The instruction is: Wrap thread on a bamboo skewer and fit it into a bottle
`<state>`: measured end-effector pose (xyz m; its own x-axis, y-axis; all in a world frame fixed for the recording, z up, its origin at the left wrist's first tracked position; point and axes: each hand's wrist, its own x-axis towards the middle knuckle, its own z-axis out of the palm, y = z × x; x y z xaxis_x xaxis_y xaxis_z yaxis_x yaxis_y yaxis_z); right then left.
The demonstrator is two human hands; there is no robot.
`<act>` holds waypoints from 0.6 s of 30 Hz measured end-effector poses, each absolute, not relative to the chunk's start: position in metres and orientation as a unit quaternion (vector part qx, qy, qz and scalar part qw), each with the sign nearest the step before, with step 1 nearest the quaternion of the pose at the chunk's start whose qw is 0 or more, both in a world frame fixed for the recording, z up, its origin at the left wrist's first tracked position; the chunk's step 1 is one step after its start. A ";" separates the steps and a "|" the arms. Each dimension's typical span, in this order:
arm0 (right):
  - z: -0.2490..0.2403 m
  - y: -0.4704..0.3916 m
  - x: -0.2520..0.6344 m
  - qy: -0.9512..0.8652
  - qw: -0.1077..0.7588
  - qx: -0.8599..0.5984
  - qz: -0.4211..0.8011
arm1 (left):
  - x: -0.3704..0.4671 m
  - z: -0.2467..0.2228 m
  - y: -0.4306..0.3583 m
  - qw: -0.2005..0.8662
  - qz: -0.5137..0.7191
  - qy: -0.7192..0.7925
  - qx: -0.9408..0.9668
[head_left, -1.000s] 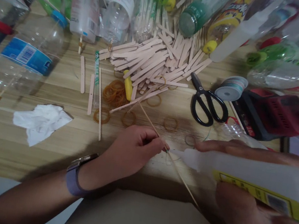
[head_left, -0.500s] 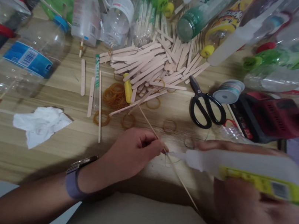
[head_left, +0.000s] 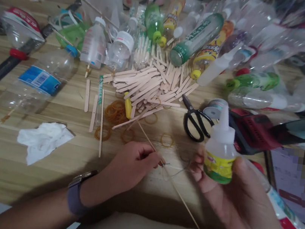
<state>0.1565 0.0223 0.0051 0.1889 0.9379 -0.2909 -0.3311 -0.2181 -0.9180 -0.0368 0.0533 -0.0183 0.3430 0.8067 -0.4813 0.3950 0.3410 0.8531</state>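
Observation:
My left hand (head_left: 128,172) is closed in a pinch on a thin wooden skewer (head_left: 181,197), which slants from the upper left down towards my lap. A dark thread (head_left: 178,172) is looped around the skewer at my left fingertips and trails to the right. My right hand (head_left: 232,210) is wrapped round a glue bottle (head_left: 219,161) with a yellow and green label. The bottle stands nearly upright, its white nozzle pointing up, apart from the skewer. Part of the thread's far end is hidden near my right fingers.
Beyond my hands lie scissors (head_left: 196,122), a thread spool (head_left: 215,108), rubber bands (head_left: 117,112) and a pile of craft sticks (head_left: 151,83). Crumpled tissue (head_left: 42,142) and a plastic water bottle (head_left: 38,80) are at left. A red and black tool (head_left: 253,131) lies at right.
My right hand has drawn the glue bottle away from the skewer and turned it from lying sideways to nozzle-up. My left hand keeps its pinch. The view takes in more of the table's far side.

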 end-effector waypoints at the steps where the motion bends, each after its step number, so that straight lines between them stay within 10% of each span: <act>1: 0.005 0.025 0.155 -0.258 0.559 -0.508 0.602 | -0.036 -0.018 0.053 0.608 0.171 0.549 0.548; 18: -0.034 0.090 0.139 -0.632 0.370 -0.633 0.252 | -0.036 -0.019 0.053 0.617 0.190 0.541 0.538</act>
<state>0.1387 0.0896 -0.0336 0.0748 0.9860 0.1487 0.6142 0.0719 -0.7859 -0.0360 0.0531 -0.0195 0.3413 0.8175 -0.4639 0.3477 0.3487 0.8704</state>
